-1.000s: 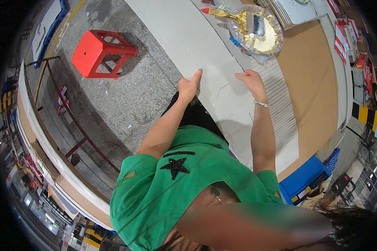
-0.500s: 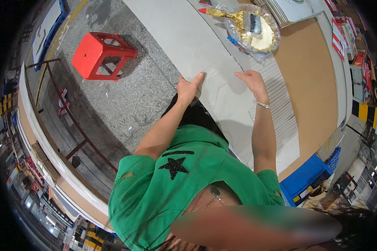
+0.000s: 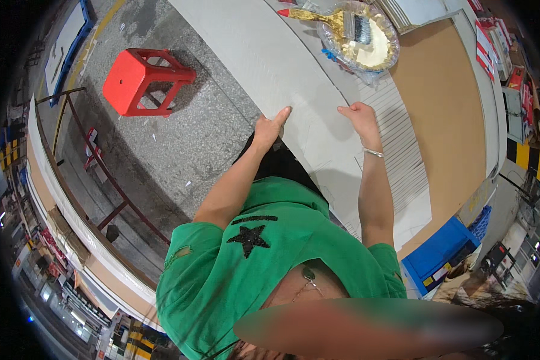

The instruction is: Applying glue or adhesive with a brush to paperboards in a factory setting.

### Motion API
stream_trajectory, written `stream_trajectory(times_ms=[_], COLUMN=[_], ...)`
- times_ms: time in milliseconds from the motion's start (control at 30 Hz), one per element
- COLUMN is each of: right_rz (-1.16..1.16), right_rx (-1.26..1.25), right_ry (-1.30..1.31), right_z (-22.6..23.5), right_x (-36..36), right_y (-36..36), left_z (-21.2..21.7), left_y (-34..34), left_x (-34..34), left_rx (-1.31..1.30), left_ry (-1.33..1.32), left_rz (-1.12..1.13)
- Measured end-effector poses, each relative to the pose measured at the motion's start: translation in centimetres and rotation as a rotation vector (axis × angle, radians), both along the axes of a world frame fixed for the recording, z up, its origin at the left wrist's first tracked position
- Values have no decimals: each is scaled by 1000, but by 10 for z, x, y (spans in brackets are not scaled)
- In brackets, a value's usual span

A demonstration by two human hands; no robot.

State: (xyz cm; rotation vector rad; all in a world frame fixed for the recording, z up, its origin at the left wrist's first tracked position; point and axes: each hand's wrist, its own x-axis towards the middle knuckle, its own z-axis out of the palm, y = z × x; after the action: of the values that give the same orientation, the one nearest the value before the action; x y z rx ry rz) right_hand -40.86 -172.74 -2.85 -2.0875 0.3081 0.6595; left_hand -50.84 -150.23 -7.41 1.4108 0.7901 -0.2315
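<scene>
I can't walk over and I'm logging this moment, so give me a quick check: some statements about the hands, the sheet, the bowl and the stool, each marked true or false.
1. The left hand is at the left edge of the grey sheet. True.
2. The right hand is holding the brush. False: it is at the sheet's right edge, and the brush lies across the bowl.
3. The red stool stands on the floor to the person's left. True.
4. What shows in the bowl is dark green. False: it is cream-coloured paste.
5. A bracelet is on the person's right wrist. True.
</scene>
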Motion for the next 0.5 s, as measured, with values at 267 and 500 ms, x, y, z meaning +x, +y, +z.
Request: stream_trajectory(times_ms=[267,500], right_rz=[15,84], right_rx=[10,-64], right_ry=[57,25], right_z=[13,10], right_x=[1,0], right_y=[3,-6], left_z=[-1,0], left_y=[4,5], left_x=[-1,4], left_rx=[39,125], left_ry=[113,156], left_rz=[-83,-105])
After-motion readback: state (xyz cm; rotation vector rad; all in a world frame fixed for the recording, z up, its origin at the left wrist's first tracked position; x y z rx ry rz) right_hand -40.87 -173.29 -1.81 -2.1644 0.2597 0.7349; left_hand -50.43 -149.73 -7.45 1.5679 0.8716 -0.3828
